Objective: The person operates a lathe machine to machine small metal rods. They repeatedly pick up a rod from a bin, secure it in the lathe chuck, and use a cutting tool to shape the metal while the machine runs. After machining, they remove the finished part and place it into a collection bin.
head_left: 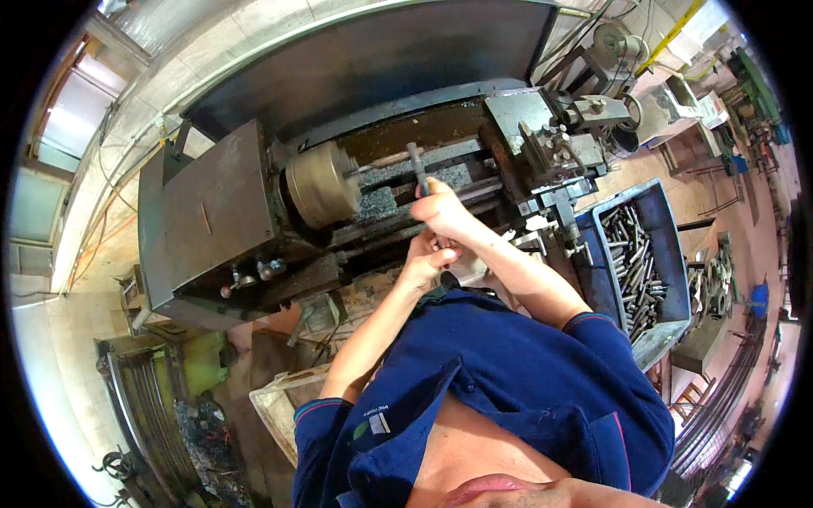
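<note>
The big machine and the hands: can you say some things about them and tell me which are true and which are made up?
1. The right hand grips a dark rod over the lathe. True.
2. The blue bin is empty. False: it is full of metal rods.
3. The left hand is below the right hand, near the chest. True.
4. The person wears a red shirt. False: the shirt is dark blue.
5. The round chuck sits left of the hands. True.
</note>
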Demonstrator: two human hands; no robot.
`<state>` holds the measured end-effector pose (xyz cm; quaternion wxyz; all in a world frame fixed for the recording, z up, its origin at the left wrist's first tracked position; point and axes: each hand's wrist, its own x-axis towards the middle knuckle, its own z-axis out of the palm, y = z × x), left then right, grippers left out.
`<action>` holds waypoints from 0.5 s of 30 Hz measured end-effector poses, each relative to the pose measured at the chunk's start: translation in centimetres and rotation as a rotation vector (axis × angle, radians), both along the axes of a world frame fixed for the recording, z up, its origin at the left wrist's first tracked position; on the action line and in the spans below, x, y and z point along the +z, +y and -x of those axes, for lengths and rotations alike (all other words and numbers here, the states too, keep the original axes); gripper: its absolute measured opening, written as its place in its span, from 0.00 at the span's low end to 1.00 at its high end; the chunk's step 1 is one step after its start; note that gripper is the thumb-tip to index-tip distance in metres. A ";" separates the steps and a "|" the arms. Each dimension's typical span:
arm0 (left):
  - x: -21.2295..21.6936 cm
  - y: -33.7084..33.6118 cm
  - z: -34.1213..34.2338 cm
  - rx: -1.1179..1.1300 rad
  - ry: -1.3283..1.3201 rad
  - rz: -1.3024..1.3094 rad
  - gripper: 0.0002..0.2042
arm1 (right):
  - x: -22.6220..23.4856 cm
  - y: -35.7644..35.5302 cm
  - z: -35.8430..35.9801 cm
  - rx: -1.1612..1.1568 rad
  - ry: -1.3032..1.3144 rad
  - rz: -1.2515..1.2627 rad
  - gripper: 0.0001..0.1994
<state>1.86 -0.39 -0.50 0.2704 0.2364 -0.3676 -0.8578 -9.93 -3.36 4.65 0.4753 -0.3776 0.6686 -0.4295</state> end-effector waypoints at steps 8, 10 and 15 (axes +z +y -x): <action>0.3 0.3 0.7 0.053 -0.109 0.087 0.20 | 0.7 0.0 0.2 0.031 -0.041 0.029 0.13; 0.1 0.3 0.6 0.096 -0.144 0.102 0.20 | -0.2 -0.5 0.0 0.037 0.050 0.044 0.13; 1.4 -0.2 -0.7 0.068 -0.190 0.158 0.21 | 0.4 -0.6 -1.1 0.088 -0.059 0.100 0.10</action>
